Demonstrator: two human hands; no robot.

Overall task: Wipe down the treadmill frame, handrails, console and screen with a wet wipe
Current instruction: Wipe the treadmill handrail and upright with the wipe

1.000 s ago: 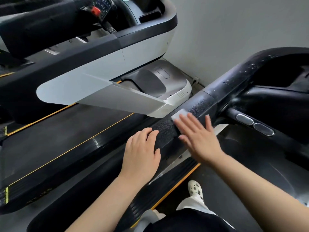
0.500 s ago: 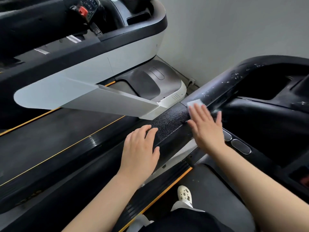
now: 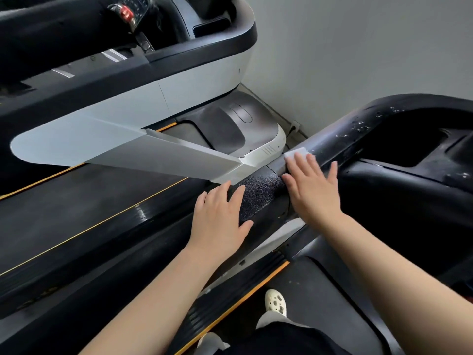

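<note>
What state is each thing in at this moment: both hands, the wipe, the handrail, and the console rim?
Right hand: fingers straight, pressing the wipe flat onto the handrail.
Left hand: fingers relaxed, resting on the handrail's textured grip.
Wipe: white, folded, mostly under the right fingertips, one edge showing.
Handrail: black, textured section between the hands.
Console rim: black, speckled with wet droplets.
Shoe: white, planted on the belt.

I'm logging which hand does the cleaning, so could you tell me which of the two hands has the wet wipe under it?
The right hand: its flat fingers press the white wet wipe onto the handrail. The left hand rests bare on the textured grip.
</note>
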